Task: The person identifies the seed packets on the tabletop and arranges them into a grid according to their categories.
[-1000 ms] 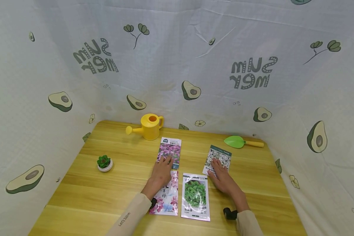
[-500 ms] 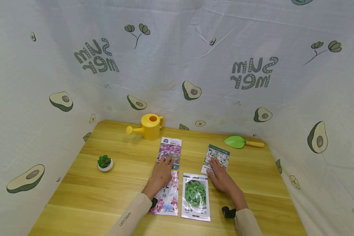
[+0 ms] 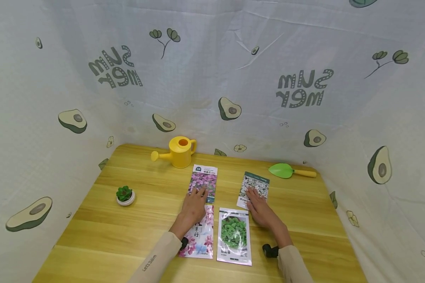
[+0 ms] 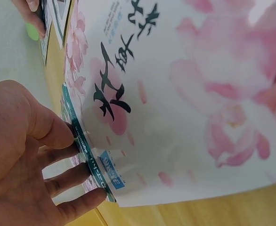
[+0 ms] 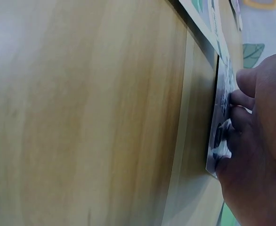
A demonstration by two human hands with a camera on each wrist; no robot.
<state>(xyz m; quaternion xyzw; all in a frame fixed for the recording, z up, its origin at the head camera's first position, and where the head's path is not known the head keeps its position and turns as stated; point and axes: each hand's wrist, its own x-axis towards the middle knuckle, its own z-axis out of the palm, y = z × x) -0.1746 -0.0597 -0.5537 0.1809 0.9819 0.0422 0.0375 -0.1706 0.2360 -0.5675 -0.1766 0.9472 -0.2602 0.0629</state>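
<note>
In the head view, my left hand [image 3: 194, 207] lies over the lower part of a seed packet with purple flowers [image 3: 203, 180], fingers extended on it. A pink-blossom seed packet [image 3: 200, 240] lies just below, partly hidden by my left forearm; it fills much of the left wrist view. My right hand [image 3: 261, 210] rests its straight fingers on a seed packet with white flowers [image 3: 256, 182], which is tilted a little on the table. Left of my right wrist lies a green-leaf seed packet [image 3: 234, 234], beside the pink one.
A yellow watering can [image 3: 181, 152] stands at the back left of the wooden table [image 3: 145, 232]. Toward the back right lies a green trowel [image 3: 282, 170] with a yellow handle. A small potted succulent [image 3: 124, 194] sits at the left. Printed cloth [image 3: 198, 78] surrounds the table.
My right hand has slid the white-flower seed packet to the left across the table, closer to the purple-flower packet. My left hand has stayed in place.
</note>
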